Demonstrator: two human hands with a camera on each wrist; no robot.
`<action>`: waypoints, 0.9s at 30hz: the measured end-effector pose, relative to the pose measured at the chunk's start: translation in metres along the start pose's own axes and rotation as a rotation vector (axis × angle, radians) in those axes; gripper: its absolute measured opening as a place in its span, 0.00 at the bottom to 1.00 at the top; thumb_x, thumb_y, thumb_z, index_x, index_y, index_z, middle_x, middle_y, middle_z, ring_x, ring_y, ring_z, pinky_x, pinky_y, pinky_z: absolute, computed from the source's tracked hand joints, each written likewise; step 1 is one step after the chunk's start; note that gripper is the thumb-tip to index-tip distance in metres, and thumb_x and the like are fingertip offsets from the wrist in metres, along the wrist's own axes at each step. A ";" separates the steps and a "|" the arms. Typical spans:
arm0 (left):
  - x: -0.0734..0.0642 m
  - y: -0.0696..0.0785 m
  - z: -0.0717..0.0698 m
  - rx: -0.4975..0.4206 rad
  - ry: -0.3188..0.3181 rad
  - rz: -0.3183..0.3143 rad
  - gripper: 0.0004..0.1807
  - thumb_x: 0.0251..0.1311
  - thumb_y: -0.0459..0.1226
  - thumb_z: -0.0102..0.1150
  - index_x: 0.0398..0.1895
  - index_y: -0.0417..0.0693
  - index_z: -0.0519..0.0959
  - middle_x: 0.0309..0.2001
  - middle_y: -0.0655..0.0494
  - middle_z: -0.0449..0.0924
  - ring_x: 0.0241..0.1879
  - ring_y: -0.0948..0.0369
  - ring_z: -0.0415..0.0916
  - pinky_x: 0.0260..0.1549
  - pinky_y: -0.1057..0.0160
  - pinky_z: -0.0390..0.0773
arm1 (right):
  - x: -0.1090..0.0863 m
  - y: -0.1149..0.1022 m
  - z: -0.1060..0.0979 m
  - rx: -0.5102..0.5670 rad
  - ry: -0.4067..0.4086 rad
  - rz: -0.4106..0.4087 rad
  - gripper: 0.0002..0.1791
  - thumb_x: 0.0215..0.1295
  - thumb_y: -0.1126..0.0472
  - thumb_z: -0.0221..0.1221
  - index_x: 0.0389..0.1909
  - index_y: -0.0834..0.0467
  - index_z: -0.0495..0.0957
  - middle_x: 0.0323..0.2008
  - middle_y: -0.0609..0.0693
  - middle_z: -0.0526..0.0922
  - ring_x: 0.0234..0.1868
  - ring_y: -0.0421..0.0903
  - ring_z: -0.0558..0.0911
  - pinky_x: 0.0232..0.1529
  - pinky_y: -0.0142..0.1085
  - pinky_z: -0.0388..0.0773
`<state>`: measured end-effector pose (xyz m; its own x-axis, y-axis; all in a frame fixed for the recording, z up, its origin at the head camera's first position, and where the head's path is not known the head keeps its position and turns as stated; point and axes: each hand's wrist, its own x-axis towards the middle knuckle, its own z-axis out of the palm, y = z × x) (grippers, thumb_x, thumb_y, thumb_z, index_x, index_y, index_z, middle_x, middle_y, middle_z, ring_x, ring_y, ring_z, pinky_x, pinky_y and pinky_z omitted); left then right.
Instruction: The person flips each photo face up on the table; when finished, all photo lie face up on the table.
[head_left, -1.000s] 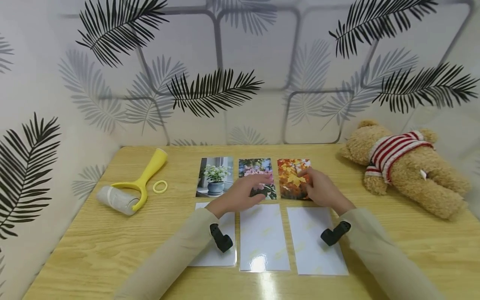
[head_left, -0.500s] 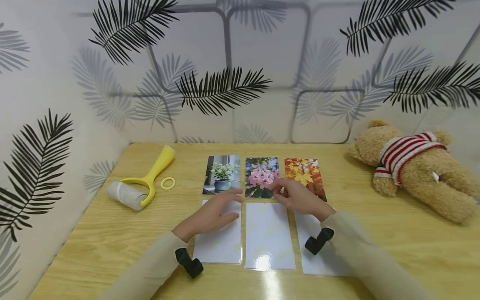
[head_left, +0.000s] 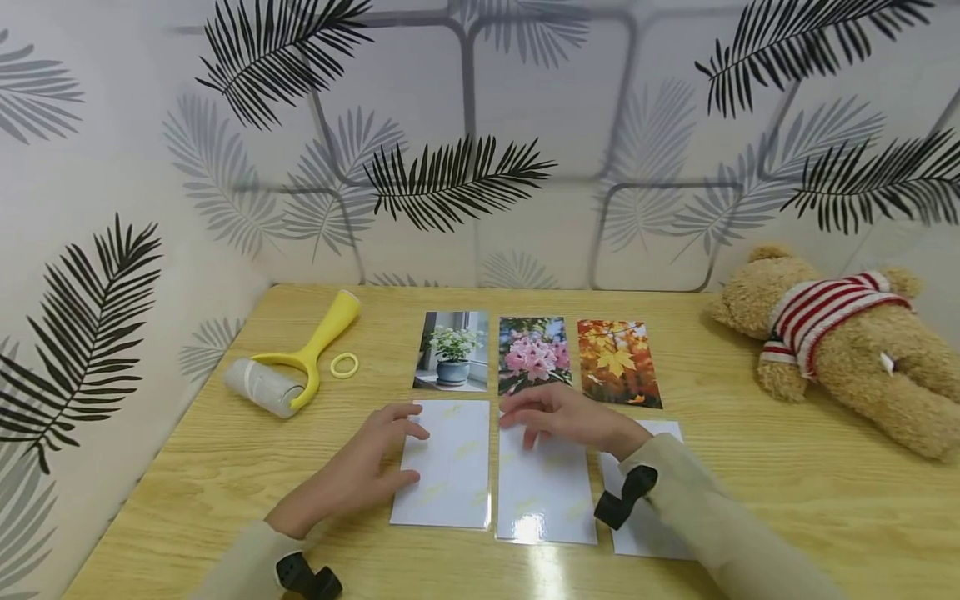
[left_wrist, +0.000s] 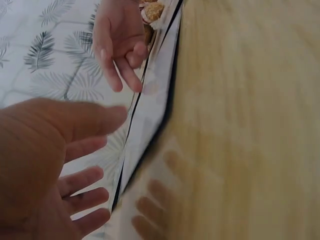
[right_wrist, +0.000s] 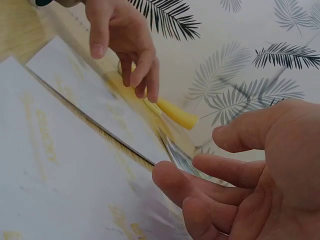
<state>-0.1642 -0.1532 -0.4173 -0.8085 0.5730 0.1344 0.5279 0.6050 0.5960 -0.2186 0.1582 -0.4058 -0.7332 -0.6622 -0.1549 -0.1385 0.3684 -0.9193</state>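
Three photo cards lie in the back row: a potted plant card (head_left: 453, 350), a pink flower card (head_left: 535, 354) and an orange maple leaf card (head_left: 618, 362). In front of them lie a left white sheet (head_left: 450, 467), a middle white sheet (head_left: 543, 492) and a right white sheet (head_left: 637, 508), with faint yellow print. My left hand (head_left: 352, 475) is beside and partly over the left sheet's edge, fingers loosely spread, holding nothing. Over the top of the middle sheet is my right hand (head_left: 573, 417), fingers relaxed and holding nothing; my sleeve covers part of the right sheet.
A yellow-handled lint roller (head_left: 311, 358) and a yellow ring (head_left: 345, 365) lie at the left of the wooden table (head_left: 187, 500). On the right lies a teddy bear (head_left: 862, 350) in a striped top. A leaf-patterned wall covering (head_left: 457, 225) stands behind the table.
My right hand has moved from the maple leaf card left and toward me, over the middle sheet. My left hand has moved left from the pink flower card. The cards have stayed in their rows.
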 end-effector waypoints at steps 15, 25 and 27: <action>-0.017 -0.012 -0.006 -0.021 -0.101 0.028 0.29 0.52 0.48 0.71 0.55 0.47 0.75 0.64 0.47 0.64 0.62 0.49 0.59 0.57 0.45 0.66 | 0.000 -0.001 0.004 0.464 -0.125 0.150 0.25 0.75 0.61 0.45 0.66 0.71 0.61 0.59 0.65 0.75 0.35 0.40 0.84 0.29 0.28 0.78; -0.018 -0.018 -0.005 -0.013 -0.074 0.045 0.30 0.50 0.48 0.72 0.55 0.48 0.74 0.63 0.48 0.65 0.61 0.50 0.60 0.57 0.47 0.66 | 0.006 -0.001 0.016 0.452 -0.074 0.070 0.25 0.70 0.62 0.54 0.67 0.59 0.66 0.47 0.50 0.82 0.32 0.40 0.81 0.30 0.29 0.76; -0.019 -0.019 -0.004 -0.021 -0.067 0.053 0.30 0.49 0.48 0.72 0.55 0.48 0.74 0.63 0.49 0.65 0.61 0.51 0.60 0.57 0.47 0.65 | 0.009 -0.004 0.021 0.405 -0.086 0.053 0.25 0.69 0.62 0.54 0.66 0.58 0.66 0.43 0.50 0.82 0.31 0.41 0.81 0.30 0.30 0.76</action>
<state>-0.1601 -0.1774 -0.4278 -0.7597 0.6403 0.1136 0.5637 0.5613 0.6059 -0.2109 0.1368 -0.4114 -0.6712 -0.7078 -0.2202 0.1843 0.1285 -0.9744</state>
